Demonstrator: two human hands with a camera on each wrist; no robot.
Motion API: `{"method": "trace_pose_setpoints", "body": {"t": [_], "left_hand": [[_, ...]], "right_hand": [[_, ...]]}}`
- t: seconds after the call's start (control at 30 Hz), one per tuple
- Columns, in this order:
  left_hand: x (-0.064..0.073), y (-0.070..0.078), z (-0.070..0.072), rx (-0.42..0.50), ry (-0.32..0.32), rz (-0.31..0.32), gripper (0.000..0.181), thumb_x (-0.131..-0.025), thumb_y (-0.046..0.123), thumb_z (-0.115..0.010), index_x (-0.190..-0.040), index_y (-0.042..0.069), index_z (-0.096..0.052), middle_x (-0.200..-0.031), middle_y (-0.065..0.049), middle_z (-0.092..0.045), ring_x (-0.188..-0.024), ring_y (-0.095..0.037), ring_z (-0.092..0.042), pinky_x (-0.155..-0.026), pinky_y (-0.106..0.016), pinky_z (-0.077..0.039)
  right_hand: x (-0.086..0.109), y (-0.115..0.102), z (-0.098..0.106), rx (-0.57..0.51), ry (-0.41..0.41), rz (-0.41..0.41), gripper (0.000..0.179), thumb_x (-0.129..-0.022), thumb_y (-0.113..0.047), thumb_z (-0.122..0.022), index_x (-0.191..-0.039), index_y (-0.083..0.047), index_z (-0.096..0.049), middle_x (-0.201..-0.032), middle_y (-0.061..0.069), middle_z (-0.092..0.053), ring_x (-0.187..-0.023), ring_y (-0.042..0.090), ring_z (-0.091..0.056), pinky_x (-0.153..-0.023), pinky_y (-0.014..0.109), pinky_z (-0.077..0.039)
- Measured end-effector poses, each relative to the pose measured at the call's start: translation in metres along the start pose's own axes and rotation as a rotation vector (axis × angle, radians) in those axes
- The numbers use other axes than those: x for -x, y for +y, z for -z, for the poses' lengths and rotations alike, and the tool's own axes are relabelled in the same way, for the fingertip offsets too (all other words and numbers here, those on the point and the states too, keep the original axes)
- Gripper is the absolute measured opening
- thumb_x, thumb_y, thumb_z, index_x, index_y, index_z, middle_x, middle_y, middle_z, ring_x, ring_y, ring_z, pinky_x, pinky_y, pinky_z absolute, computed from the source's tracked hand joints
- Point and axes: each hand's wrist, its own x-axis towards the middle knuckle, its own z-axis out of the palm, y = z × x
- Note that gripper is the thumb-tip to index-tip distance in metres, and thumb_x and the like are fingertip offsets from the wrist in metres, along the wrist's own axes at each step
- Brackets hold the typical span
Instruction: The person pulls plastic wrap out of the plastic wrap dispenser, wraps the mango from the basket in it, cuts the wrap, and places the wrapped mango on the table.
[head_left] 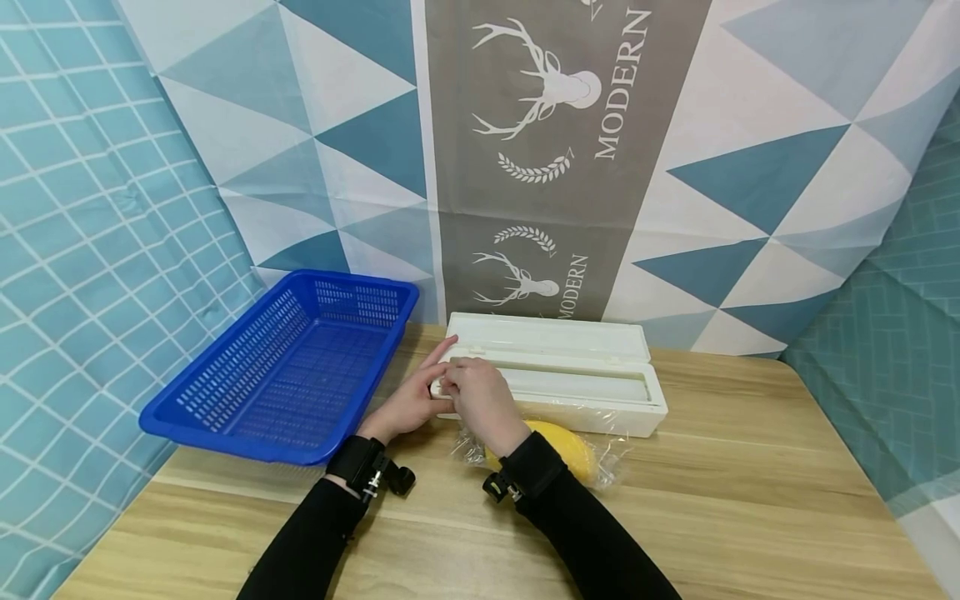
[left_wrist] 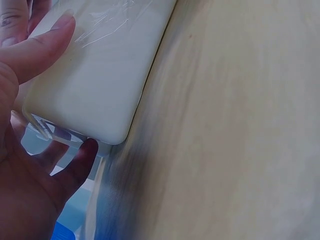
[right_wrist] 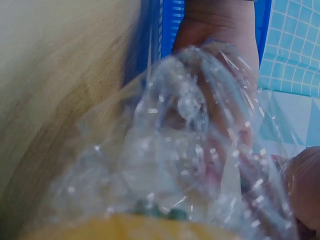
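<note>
A long white cling film dispenser box [head_left: 633, 422] lies on the table with its lid [head_left: 547, 333] tilted back. At its left end my left hand [head_left: 412, 404] grips the box, thumb on the front face and fingers at the end, as the left wrist view shows. My right hand [head_left: 483, 404] bends its fingers over the left end of the opening. What its fingertips hold is hidden. Under the right wrist, before the box, sits a yellow rounded item [head_left: 572, 454] in crinkled clear film [right_wrist: 175, 110]. Dark green bits show on it in the right wrist view.
A blue perforated plastic basket [head_left: 300, 454] stands left of the box, close to my left forearm. Behind the wood-grain table [head_left: 750, 483] rises a wall covering with triangles and deer heads [head_left: 555, 83]. Tiled-pattern coverings [head_left: 90, 250] flank both sides.
</note>
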Motion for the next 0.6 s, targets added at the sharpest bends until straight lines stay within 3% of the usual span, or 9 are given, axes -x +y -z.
{"method": "trace_pose_setpoints", "body": {"t": [0.3,0.6], "left_hand": [[-0.0008,0.0008,-0.0005,-0.012,0.000,-0.008,0.041,-0.077,0.006,-0.070,-0.116,0.005,-0.060,-0.153,-0.017,-0.012,-0.137,-0.035,-0.011,-0.100,-0.047,-0.030],[0.0002,0.0012,0.0000,-0.022,0.001,-0.002,0.041,-0.077,0.010,-0.070,-0.117,0.006,-0.060,-0.152,-0.018,-0.013,-0.137,-0.035,-0.011,-0.099,-0.048,-0.030]], "right_hand": [[0.0013,-0.0031,0.0006,0.010,0.026,-0.036,0.011,-0.076,-0.003,-0.066,-0.077,-0.014,-0.069,-0.083,-0.007,-0.062,-0.078,0.011,-0.057,-0.070,0.023,-0.046],[0.0019,-0.0006,0.0010,-0.025,0.037,-0.020,0.013,-0.075,0.000,-0.065,-0.077,-0.013,-0.069,-0.079,-0.006,-0.062,-0.075,0.010,-0.057,-0.070,0.021,-0.045]]}}
